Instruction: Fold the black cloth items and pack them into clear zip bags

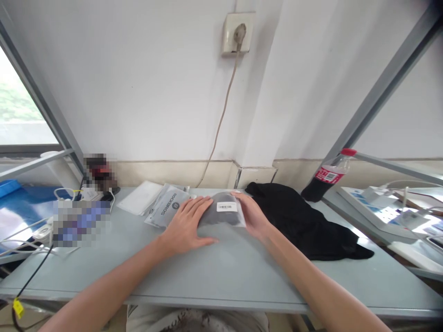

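A clear plastic package [221, 216] with dark folded contents and a white barcode label lies on the grey table [207, 272]. My left hand [188, 226] rests flat across its left end, fingers stretched and thumb out to the side. My right hand [254, 216] grips the package's right edge; some of its fingers are hidden. Left of the package, partly behind my left hand, is a frosted bag [169, 200] printed ROCKBROS. To the right of my right hand a black cloth [294, 216] lies spread out and crumpled.
A white, flat plastic packet [140, 196] lies left of the printed bag. At the back right a cola bottle [328, 177] leans at the metal post. White cables and chargers [408, 216] lie on the far right. A plugged cord [224, 106] hangs down the wall.
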Motion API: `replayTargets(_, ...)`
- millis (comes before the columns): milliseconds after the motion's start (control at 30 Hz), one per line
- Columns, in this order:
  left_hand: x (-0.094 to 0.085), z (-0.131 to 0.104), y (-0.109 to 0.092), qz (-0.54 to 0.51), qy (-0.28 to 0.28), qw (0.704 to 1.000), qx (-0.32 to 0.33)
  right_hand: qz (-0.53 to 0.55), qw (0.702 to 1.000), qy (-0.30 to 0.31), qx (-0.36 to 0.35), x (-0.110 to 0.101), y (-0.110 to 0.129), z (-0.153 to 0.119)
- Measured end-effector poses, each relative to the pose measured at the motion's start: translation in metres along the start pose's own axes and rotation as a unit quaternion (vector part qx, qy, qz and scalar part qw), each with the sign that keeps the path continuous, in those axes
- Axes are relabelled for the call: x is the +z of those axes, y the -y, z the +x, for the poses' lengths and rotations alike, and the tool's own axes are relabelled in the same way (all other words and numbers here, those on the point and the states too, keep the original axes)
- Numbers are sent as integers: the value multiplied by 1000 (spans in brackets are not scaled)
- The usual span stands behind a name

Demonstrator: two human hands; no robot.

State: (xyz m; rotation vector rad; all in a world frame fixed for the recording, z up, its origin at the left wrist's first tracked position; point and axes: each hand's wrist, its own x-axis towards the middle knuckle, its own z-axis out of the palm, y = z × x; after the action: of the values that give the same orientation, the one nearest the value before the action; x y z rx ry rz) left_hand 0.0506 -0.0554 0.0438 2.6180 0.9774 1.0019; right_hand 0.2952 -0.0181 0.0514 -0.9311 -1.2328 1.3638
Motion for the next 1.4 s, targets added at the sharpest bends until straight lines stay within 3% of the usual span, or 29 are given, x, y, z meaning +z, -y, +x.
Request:
replayTargets(100,-5,6,0,-104,-76,984,-119,58,998,33,-14,7,-2,-4)
replayTargets(167,-13,12,6,-213,-121,946,-210,18,998,9,-61,12,-5,-5)
replayTargets(233,-23,17,14,-312,-121,902,-273,-18,997,-17,-68,16,-10,-6)
replayTargets(300,-29,18,22,-348,-93,882,-304,-18,999,19,-20,20,-17,-6)
replayTargets(400,-31,16,31,-302,-54,896,-322,3,995,93,25,26,-26,-7)
replayTargets(500,-38,14,40,-246,-23,918,-309,13,993,110,44,30,-27,-9)
replayTargets(633,-72,12,65,-129,-22,935,-330,10,982,115,151,31,-21,-14)
replayTargets(767,-93,0,90,18,70,921,-384,54,965,115,230,38,-23,-14)
replayTargets(867,-86,-9,93,95,90,906,-402,97,958,116,246,49,-30,-5)
replayTargets(1000,-67,-8,89,79,90,902,-414,114,960,132,219,64,-34,12)
replayTargets(1067,-58,-4,91,62,63,899,-429,114,961,138,210,70,-33,17)
replayTargets(1233,-35,0,102,-122,-42,881,-455,70,978,76,183,80,-34,14)
replayTargets(1400,-22,-1,88,-271,-67,872,-402,-2,988,8,151,78,-40,11)
